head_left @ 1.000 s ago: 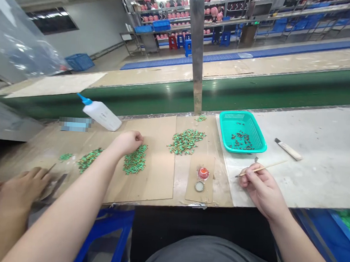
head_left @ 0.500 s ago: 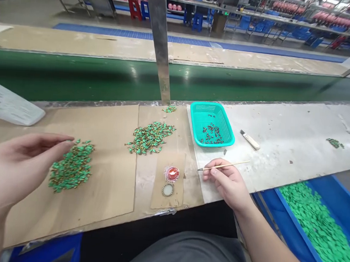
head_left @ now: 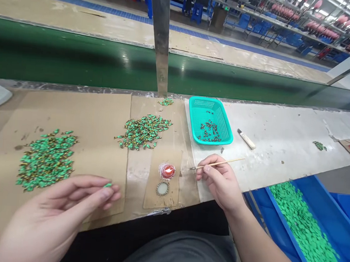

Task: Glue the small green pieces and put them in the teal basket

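Cardboard [head_left: 103, 122] lies beneath the left hand [head_left: 61, 211], pinching a small green piece [head_left: 107, 185], while the right hand [head_left: 221, 184] pinches a slim, dark-tipped stick [head_left: 227, 161], a teal basket [head_left: 197, 112] of dark bits [head_left: 210, 131] beyond it and a blue bin [head_left: 322, 211] of flat green pieces [head_left: 303, 225] to its right.

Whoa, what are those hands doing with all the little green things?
The left hand pinches one small green piece between its fingertips. The right hand holds a thin brush, its dark tip near a cap of red liquid. A big pile of green pieces lies on the cardboard, and a turquoise basket holds some tiny dark bits.
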A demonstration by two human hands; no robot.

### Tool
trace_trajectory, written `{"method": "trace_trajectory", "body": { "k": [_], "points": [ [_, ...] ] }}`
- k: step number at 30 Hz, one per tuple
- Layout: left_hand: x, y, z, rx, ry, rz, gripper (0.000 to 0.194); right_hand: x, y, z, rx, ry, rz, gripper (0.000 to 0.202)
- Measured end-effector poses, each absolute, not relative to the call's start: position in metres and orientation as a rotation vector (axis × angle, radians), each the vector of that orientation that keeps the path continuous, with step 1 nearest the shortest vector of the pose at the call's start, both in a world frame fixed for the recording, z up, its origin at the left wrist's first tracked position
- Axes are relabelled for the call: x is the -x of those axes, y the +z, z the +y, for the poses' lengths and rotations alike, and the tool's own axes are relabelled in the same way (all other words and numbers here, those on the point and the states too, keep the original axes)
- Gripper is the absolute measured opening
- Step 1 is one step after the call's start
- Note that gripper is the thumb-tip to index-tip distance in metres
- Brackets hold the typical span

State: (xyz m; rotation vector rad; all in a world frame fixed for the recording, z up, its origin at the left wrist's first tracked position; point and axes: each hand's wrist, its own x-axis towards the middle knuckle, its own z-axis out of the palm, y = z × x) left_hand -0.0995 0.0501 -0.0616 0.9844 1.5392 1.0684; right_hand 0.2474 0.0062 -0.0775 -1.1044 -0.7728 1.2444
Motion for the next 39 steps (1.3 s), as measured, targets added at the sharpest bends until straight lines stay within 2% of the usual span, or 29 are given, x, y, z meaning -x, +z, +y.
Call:
{"method": "trace_trajectory", "body": {
  "k": [3,9,19,25,39],
  "points": [
    [0.080,-0.065,0.037,-0.848,1.048,1.379,0.040,-0.245,-0.078,0.008,1.111,1.263,-0.787,0.031],
    [0.043,-0.047,0.033,-0.672,0.947,1.382,0.055,-0.240,-0.085,0.019,1.131,1.259,-0.841,0.038],
    [0.028,-0.039,0.016,-0.619,0.956,1.304,0.030,-0.234,-0.079,0.025,1.139,1.219,-0.919,0.036],
    [0.044,-0.062,0.018,-0.723,0.880,1.303,0.053,-0.233,-0.080,0.023,1.171,1.181,-0.930,0.029],
    [0.066,-0.075,0.029,-0.855,0.842,1.360,0.055,-0.230,-0.076,0.024,1.180,1.173,-0.936,0.024]
  ]
}}
